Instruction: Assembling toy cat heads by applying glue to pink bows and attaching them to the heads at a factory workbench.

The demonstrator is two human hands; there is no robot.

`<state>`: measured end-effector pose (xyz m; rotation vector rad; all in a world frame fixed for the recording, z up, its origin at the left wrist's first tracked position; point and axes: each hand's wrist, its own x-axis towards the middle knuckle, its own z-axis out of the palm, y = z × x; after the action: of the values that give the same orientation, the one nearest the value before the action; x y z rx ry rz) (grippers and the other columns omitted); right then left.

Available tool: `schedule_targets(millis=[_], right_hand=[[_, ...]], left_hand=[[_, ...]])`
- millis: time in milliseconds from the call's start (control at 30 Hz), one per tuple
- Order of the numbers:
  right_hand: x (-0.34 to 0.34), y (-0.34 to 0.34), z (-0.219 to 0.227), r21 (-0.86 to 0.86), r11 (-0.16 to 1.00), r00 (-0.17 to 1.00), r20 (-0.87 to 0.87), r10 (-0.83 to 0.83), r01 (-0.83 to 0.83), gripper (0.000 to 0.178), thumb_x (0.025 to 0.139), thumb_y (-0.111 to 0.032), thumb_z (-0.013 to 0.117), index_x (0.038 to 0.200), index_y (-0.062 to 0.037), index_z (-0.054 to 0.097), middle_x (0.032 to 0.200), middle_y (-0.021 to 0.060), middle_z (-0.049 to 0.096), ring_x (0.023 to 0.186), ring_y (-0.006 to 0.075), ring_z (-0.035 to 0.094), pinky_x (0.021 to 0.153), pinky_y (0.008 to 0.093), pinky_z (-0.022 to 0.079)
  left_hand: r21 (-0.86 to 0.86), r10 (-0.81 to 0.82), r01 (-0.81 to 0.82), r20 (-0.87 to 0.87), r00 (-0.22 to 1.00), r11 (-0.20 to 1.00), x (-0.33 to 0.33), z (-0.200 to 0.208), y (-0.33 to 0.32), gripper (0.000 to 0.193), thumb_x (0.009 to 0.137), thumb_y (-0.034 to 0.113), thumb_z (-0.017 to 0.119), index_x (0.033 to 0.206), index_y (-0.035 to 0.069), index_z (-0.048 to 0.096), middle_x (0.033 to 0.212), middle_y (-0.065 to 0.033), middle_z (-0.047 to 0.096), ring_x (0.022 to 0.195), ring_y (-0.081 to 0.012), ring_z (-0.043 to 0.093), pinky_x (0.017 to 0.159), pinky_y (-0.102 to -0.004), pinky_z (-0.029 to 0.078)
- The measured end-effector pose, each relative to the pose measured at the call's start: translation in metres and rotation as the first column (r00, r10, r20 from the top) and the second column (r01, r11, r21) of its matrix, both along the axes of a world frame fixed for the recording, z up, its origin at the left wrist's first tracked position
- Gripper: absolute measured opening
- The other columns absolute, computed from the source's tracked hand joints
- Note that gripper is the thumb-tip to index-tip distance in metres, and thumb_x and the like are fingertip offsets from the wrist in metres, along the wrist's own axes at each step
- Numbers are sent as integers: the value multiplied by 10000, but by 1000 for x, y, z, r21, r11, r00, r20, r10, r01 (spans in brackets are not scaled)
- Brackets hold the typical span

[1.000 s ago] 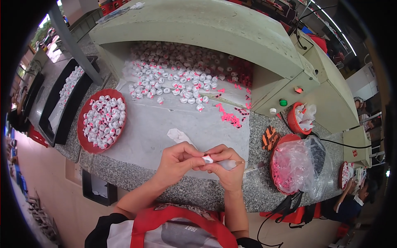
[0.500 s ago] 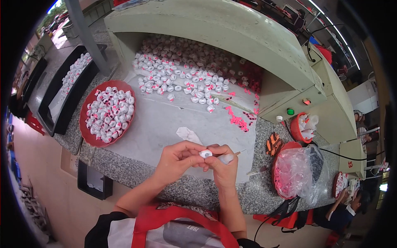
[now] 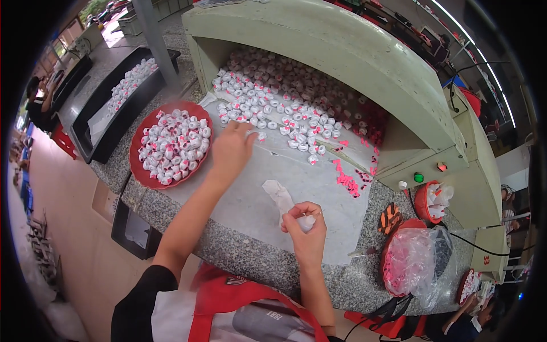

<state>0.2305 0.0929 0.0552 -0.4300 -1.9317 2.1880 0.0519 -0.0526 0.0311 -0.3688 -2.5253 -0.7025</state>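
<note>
My left hand (image 3: pixel 232 149) reaches over the near edge of a pile of small white rounded pieces with pink bits (image 3: pixel 268 108). Its fingers look apart, and no piece shows in them; the fingertips partly cover the spot beneath. Closer to me, my right hand (image 3: pixel 306 231) is closed around what looks like a small white squeeze bottle (image 3: pixel 307 222), mostly hidden by the fingers. A crumpled white strip of paper or cloth (image 3: pixel 278 195) lies on the white sheet (image 3: pixel 250 219), just beyond and partly under this hand.
A red scalloped bowl (image 3: pixel 137 154) heaped with white pieces stands on the left. A pale green metal housing (image 3: pixel 336 40) arches over the pile. Pink bits (image 3: pixel 347 182) lie on the right. A red basket (image 3: pixel 421 202) and a plastic-covered bowl (image 3: pixel 407 262) stand further right.
My left hand has left the right hand and moved up and left to the pile. The white piece between both hands no longer shows there. The view has shifted slightly.
</note>
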Motion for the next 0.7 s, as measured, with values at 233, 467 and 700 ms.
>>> schedule_targets(millis=[233,467,700], right_hand=[[33,45,-3,107,987,987,-117,-111,123,393,718,77,576,1037,-25,371,901,109,503,748,149,556,618,242,488],[39,46,63,-30,951,944,-121,-308,306,304,678,-11,607,950,14,471,711,67,520,619,131,557,545,229,445],[62,28,69,239,817,814,-422,-399,524,292,696,-153,618,914,15,521,742,40,512,620,101,483,589,207,398]], left_hand=[[709,-563,148,398,724,690,18,0,31,337,771,76,605,1099,77,527,827,-67,573,715,-175,592,583,-300,476],[879,-970,-470,45,239,-75,112,61,45,386,824,15,524,1202,29,448,1090,-154,550,961,-268,573,836,-274,482],[990,-874,85,59,482,114,136,61,53,303,728,-102,590,1008,-35,498,1009,-159,555,904,-222,585,786,-297,502]])
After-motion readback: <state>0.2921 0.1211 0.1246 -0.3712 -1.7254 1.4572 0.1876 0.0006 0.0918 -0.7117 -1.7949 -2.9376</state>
